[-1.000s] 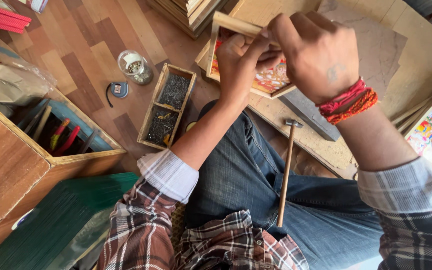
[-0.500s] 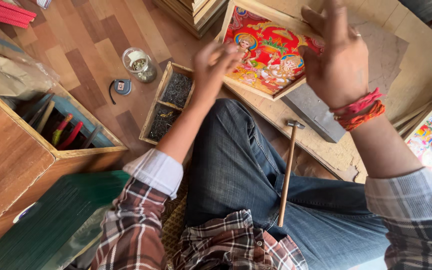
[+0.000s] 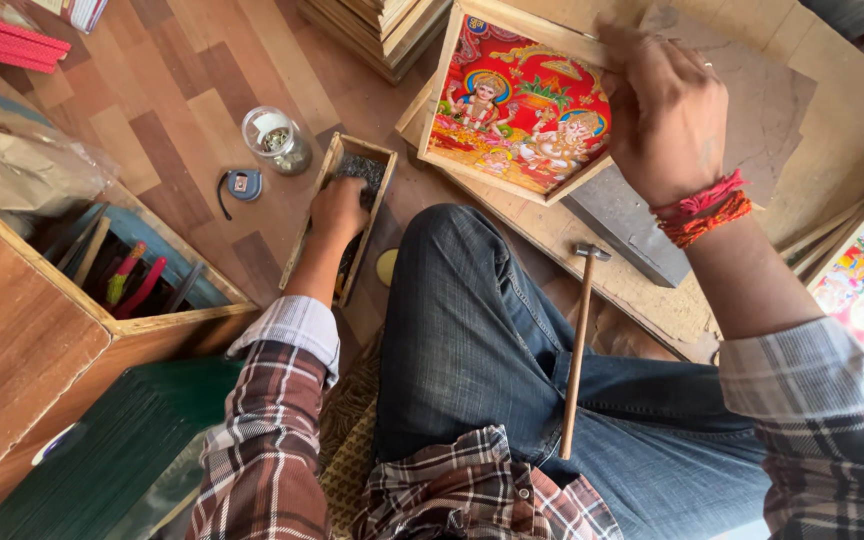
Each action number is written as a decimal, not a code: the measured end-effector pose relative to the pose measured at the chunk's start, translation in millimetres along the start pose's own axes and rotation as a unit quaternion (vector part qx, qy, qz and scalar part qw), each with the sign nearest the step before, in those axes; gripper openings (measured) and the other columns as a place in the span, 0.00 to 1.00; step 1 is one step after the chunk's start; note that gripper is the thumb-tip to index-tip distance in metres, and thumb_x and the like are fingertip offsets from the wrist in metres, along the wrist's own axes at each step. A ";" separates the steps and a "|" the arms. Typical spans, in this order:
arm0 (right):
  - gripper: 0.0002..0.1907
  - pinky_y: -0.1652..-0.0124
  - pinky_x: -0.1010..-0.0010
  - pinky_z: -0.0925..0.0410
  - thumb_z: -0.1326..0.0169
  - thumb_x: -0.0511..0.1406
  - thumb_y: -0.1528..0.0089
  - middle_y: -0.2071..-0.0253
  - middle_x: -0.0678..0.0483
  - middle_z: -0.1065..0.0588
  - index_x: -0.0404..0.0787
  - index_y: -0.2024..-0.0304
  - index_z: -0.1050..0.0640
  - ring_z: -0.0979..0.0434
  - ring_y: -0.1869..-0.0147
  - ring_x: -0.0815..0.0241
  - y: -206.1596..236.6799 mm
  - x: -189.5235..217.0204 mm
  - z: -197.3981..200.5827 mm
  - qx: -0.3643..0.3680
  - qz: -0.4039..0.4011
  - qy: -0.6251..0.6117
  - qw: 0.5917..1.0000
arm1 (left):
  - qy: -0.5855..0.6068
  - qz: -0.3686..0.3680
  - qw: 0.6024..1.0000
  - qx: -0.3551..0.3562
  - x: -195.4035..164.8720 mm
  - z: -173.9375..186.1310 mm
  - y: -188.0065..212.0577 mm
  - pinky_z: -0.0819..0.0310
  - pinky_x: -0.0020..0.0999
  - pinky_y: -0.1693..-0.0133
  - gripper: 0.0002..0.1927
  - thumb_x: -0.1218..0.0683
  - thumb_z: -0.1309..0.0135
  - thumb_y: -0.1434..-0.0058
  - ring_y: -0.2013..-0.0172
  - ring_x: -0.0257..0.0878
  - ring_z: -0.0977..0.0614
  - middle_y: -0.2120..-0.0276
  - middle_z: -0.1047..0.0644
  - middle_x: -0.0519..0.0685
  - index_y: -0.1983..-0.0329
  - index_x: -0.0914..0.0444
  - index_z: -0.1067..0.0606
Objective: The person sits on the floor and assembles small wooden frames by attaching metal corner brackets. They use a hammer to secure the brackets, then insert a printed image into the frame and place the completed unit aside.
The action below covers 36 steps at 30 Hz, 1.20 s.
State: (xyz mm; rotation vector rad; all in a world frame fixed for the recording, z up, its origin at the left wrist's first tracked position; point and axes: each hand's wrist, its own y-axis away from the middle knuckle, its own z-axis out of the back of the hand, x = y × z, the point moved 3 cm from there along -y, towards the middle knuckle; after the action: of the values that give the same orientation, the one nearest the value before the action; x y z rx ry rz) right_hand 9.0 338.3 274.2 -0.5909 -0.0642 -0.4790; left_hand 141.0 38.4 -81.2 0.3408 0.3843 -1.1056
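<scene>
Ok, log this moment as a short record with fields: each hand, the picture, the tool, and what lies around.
left hand: reaching into the narrow wooden tray, fingers down in its dark contents; grip hidden
right hand: on the right edge of the framed picture
framed picture: colourful print in a pale wooden frame, lying on a wooden board
hammer: resting untouched across the jeans-clad thigh, head pointing away from the body
nearby: small lidded jar, blue tape measure, wooden box of tools
</scene>
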 end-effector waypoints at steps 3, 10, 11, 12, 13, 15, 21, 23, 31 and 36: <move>0.25 0.55 0.58 0.27 0.46 0.22 0.37 0.51 0.40 0.22 0.23 0.38 0.35 0.21 0.52 0.43 4.7 -7.2 4.8 -0.035 -0.015 -0.100 0.994 | -0.022 0.013 0.998 0.055 3.9 -4.0 -6.6 0.23 0.51 0.57 0.12 0.59 0.39 0.51 0.58 0.59 0.18 0.61 0.19 0.58 0.61 0.57 0.20; 0.10 0.60 0.64 0.28 0.46 0.19 0.31 0.60 0.44 0.22 0.34 0.51 0.26 0.18 0.59 0.49 49.8 -65.9 59.5 -0.099 -0.079 0.014 0.992 | 0.061 -0.055 0.996 -0.033 3.4 5.7 0.8 0.26 0.52 0.60 0.05 0.62 0.41 0.42 0.59 0.60 0.18 0.64 0.19 0.56 0.63 0.60 0.23; 0.11 0.58 0.66 0.28 0.49 0.19 0.30 0.58 0.46 0.21 0.36 0.50 0.26 0.17 0.57 0.51 61.4 -72.8 63.4 -0.093 -0.085 -0.007 0.992 | 0.062 -0.074 0.994 -0.050 2.6 6.3 2.4 0.26 0.52 0.60 0.06 0.63 0.41 0.43 0.59 0.59 0.18 0.63 0.19 0.57 0.63 0.60 0.23; 0.12 0.58 0.63 0.28 0.47 0.19 0.31 0.58 0.47 0.21 0.36 0.49 0.26 0.17 0.57 0.52 74.9 -74.3 61.1 -0.088 -0.073 0.024 0.993 | 0.063 -0.095 0.991 -0.067 1.5 7.2 3.1 0.26 0.51 0.61 0.07 0.63 0.41 0.44 0.60 0.59 0.19 0.63 0.19 0.57 0.63 0.61 0.24; 0.13 0.57 0.61 0.27 0.46 0.20 0.33 0.59 0.48 0.21 0.36 0.48 0.26 0.17 0.58 0.52 89.4 -74.3 57.8 -0.081 -0.062 0.055 0.993 | 0.065 -0.115 0.988 -0.084 -0.1 6.7 4.0 0.26 0.51 0.61 0.08 0.64 0.40 0.45 0.60 0.59 0.19 0.62 0.19 0.57 0.64 0.62 0.24; 0.17 0.55 0.56 0.27 0.43 0.21 0.36 0.59 0.50 0.20 0.37 0.46 0.25 0.17 0.59 0.52 116.2 -73.7 51.0 -0.068 -0.035 0.117 0.990 | 0.090 -0.112 0.985 -0.092 -0.5 4.1 4.4 0.26 0.50 0.61 0.06 0.65 0.41 0.42 0.61 0.58 0.18 0.64 0.19 0.55 0.63 0.63 0.25; 0.28 0.49 0.64 0.24 0.39 0.26 0.33 0.46 0.50 0.19 0.38 0.31 0.28 0.17 0.46 0.52 186.4 -82.9 -11.8 -0.012 -0.084 0.072 0.994 | 0.204 -0.065 0.970 -0.119 -6.5 2.9 5.7 0.24 0.42 0.60 0.03 0.66 0.45 0.36 0.63 0.47 0.16 0.66 0.19 0.53 0.60 0.67 0.25; 0.29 0.45 0.63 0.25 0.38 0.25 0.37 0.43 0.49 0.20 0.41 0.34 0.28 0.19 0.42 0.51 209.4 -89.6 -27.9 0.009 -0.120 0.046 0.992 | 0.256 -0.073 0.953 -0.142 -19.3 8.9 5.8 0.22 0.37 0.59 0.04 0.66 0.44 0.34 0.63 0.42 0.16 0.66 0.18 0.53 0.57 0.67 0.23; 0.29 0.42 0.57 0.30 0.38 0.28 0.40 0.44 0.49 0.22 0.40 0.35 0.25 0.24 0.39 0.45 230.4 -136.2 -44.3 0.056 -0.226 -0.028 0.972 | 0.476 -0.158 0.863 -0.064 -179.2 27.6 -2.6 0.15 0.30 0.55 0.10 0.62 0.45 0.31 0.55 0.37 0.17 0.54 0.22 0.50 0.48 0.68 0.23; 0.24 0.42 0.58 0.30 0.37 0.28 0.39 0.40 0.45 0.25 0.40 0.40 0.24 0.25 0.39 0.42 242.5 -90.5 -37.5 -0.006 -0.314 -0.049 0.948 | 0.344 -0.326 0.877 -0.074 -308.8 13.6 14.5 0.21 0.40 0.53 0.06 0.62 0.46 0.31 0.57 0.46 0.17 0.60 0.20 0.53 0.53 0.64 0.21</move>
State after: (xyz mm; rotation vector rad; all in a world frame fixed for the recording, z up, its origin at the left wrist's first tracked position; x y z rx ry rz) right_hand 35.3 531.0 99.3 -0.6003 -0.3511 -1.0685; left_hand 33.8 283.3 74.6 0.4834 1.2848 -1.5818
